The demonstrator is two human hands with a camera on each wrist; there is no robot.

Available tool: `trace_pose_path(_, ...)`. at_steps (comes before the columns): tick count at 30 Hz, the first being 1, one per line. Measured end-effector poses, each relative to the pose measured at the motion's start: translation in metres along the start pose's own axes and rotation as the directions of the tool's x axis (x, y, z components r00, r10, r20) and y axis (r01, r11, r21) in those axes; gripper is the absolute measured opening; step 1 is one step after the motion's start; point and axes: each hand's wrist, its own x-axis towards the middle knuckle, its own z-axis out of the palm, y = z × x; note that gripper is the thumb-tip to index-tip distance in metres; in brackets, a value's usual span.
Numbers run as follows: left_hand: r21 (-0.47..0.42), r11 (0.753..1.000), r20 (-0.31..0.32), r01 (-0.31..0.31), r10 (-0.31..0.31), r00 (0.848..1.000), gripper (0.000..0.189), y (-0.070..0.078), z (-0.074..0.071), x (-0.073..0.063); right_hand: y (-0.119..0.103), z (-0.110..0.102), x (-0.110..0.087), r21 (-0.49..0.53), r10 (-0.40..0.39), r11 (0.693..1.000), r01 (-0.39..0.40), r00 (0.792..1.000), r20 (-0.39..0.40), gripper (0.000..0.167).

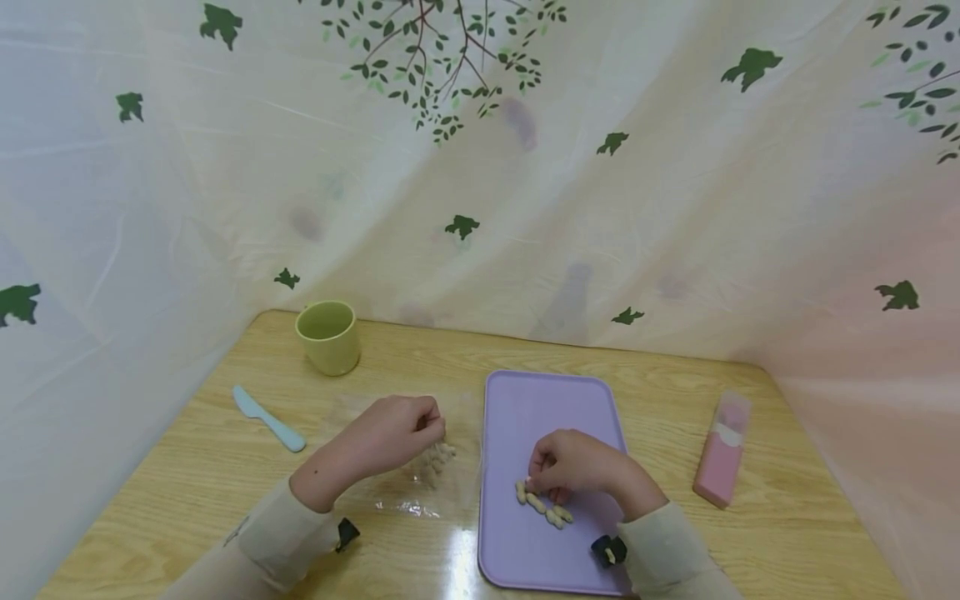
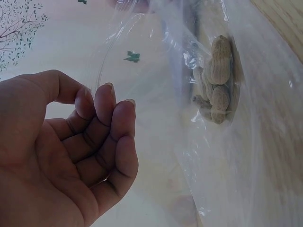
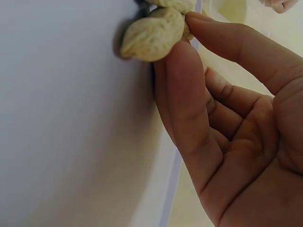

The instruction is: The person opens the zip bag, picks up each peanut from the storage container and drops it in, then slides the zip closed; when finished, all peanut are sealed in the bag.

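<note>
Right hand (image 1: 581,462): we see thumb and forefinger nearly closed, pinching a peanut (image 3: 154,35) at their tips; we cannot tell whether it touches the tray.
Peanut row (image 1: 536,502): we find it on the purple tray (image 1: 547,408), just beside the right fingers, on their near side.
Left hand (image 1: 386,437): we see thumb and forefinger tips together, pinching the edge of a clear bag (image 2: 265,151).
Bagged peanuts (image 2: 220,61): they lie inside the bag, near the left fingers but apart from them.
Surface (image 1: 202,500): left of the bag we see a light blue knife (image 1: 267,419).
</note>
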Motion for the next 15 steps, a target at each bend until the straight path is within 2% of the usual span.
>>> trace_pose_path(8,-0.002,1.000,0.002,-0.001,0.001,1.000,0.020,0.0012,-0.0008,-0.0007,0.0022,-0.0019,-0.0026,0.006,-0.022,1.000,0.022,1.000,0.000,0.014)
trace_pose_path(15,-0.002,1.000,0.002,-0.001,0.001,1.000,0.020,0.0000,0.0003,-0.0002,0.0083,-0.0062,0.0014,0.029,-0.087,0.996,0.088,0.996,-0.035,0.014)
